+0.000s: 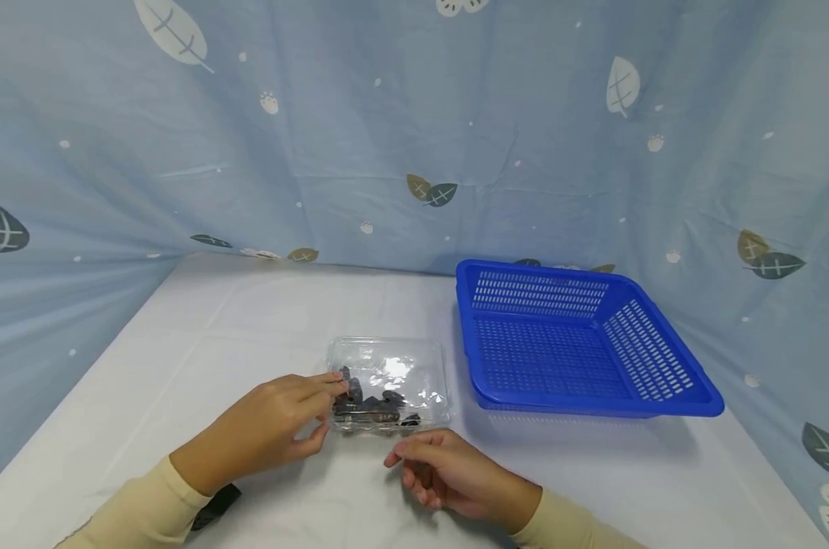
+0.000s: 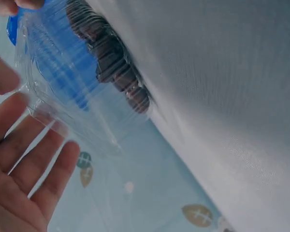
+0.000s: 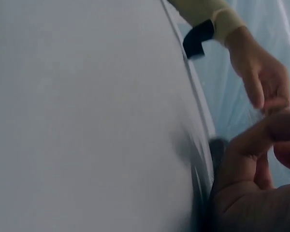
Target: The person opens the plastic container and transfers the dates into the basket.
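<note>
A clear plastic clamshell box [image 1: 421, 381] sits mid-table, its lid down. Dark brown, wrinkled oval pieces that look like dates [image 1: 380, 412] are gathered along its near and left sides. My left hand [image 1: 277, 423] is at the box's left side, fingertips over its edge. In the left wrist view, the spread fingers of my left hand [image 2: 26, 169] lie close against the clear plastic. My right hand [image 1: 462, 476] hovers just in front of the box's near edge, fingers loosely curled with nothing in them. The right wrist view shows both hands near each other.
A blue perforated plastic basket [image 1: 558, 408] stands on the right of the white-covered table [image 1: 249, 320]. A black object [image 1: 215, 507] shows by the left sleeve. Behind the table hangs a blue curtain [image 1: 359, 137] with leaf prints.
</note>
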Demonstrator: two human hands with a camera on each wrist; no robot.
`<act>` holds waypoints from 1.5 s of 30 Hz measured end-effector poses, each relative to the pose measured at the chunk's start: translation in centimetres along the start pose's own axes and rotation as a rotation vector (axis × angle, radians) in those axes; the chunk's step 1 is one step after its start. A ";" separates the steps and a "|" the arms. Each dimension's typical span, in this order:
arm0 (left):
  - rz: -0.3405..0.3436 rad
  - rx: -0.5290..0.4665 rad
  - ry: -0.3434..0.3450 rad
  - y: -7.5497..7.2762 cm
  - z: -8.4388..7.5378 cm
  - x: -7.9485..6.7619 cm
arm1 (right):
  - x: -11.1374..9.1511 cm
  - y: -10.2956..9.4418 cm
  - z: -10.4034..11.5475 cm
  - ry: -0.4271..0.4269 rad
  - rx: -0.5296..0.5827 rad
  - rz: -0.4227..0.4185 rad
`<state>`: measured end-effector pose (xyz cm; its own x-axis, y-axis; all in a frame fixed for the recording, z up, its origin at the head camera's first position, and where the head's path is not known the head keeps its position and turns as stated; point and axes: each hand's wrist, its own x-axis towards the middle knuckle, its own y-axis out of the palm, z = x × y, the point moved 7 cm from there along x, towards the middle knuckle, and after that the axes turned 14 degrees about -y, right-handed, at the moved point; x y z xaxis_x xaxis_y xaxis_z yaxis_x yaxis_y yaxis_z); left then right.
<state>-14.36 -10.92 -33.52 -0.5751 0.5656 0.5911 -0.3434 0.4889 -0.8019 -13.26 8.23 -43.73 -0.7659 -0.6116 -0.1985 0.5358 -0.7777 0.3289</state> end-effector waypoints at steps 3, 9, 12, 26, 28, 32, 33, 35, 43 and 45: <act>-0.006 0.005 -0.014 -0.1 -0.1 0.2 | -1.2 -1.7 0.4 0.010 -0.021 0.029; 0.059 0.097 -0.061 1.0 -0.5 1.4 | -2.1 -4.6 2.0 -0.078 -0.082 0.008; 0.095 0.142 -0.054 1.7 -0.7 2.0 | -2.0 -5.0 2.4 -0.122 -0.091 -0.013; 0.024 0.100 -0.075 -0.5 0.2 3.5 | -1.8 -4.5 1.8 -0.169 -0.021 -0.044; 0.002 0.071 -0.082 -1.0 0.9 3.9 | -1.8 -4.3 1.7 -0.171 0.000 -0.032; -0.028 0.010 -0.121 -1.4 2.6 5.1 | -1.6 -4.2 1.5 -0.170 0.025 -0.015; -0.036 -0.019 -0.151 -1.3 3.2 5.4 | -1.6 -4.2 1.5 -0.169 0.027 -0.014; -0.041 -0.098 -0.238 -1.0 4.5 6.1 | -1.5 -4.3 1.4 -0.167 0.026 -0.012; 0.067 -0.477 -0.732 2.4 10.8 8.4 | -1.4 -4.9 1.6 -0.173 0.013 -0.033; 0.120 -0.559 -0.812 3.6 12.2 8.4 | -1.3 -4.9 1.8 -0.175 0.010 -0.033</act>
<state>-29.47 -12.50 -32.51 -0.9889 0.1076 0.1026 0.0298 0.8194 -0.5724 -15.49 13.13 -43.45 -0.8334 -0.5507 -0.0456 0.5067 -0.7945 0.3346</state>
